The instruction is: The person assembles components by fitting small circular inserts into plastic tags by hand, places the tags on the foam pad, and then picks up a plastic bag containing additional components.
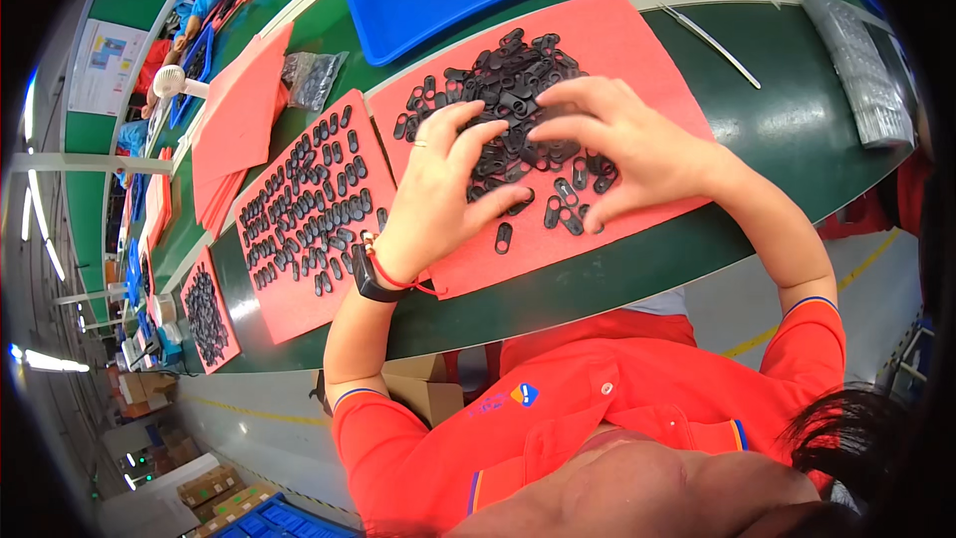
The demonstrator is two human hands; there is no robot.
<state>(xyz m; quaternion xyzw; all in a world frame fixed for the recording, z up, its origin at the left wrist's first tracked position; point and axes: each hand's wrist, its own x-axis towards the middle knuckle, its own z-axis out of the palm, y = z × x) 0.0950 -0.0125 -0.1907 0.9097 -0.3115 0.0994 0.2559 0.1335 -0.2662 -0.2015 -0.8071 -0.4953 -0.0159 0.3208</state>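
Green workbench [777, 130] w/ red mat [637, 50]. Both hands spread flat, fingers apart, on heap of black oval parts [503, 80]: left hand [438, 189] at near-left edge, right hand [617, 144] at near-right; heap extends beyond fingertips.

Black oval parts [498, 80] heaped on red mat [637, 40]

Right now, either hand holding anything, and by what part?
Cannot tell a hold. Left hand and right hand both rest fingers-down on the pile of small black oval parts on the red sheet; fingertips hidden among them.
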